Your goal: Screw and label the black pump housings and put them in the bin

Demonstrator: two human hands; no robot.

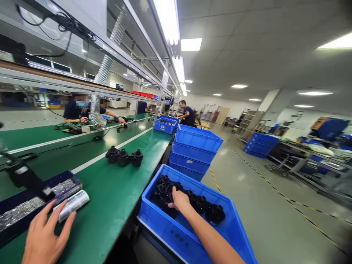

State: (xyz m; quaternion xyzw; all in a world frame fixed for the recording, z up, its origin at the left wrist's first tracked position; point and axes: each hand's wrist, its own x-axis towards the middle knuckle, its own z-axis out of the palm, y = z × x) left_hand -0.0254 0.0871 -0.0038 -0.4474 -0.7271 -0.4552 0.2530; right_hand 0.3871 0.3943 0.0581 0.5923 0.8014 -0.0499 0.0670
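My right hand [180,200] reaches into a blue bin [176,231] and has its fingers among several black round parts [216,213]; the fingertips are partly hidden, so a grip cannot be made out. My left hand [48,231] is spread over the green bench [110,198], with nothing held, close to a white and silver cylinder [73,204] lying on its side. Behind the cylinder, a dark tray [75,185] holds small metal pieces [24,212]. Three black parts [123,157] stand together farther along the bench.
A black tool [27,178] hangs over the tray. Stacked blue bins [192,154] stand beyond the near bin. Another blue bin [165,126] sits farther up the bench. One person [79,110] works across the bench; another [187,115] stands beyond the stack.
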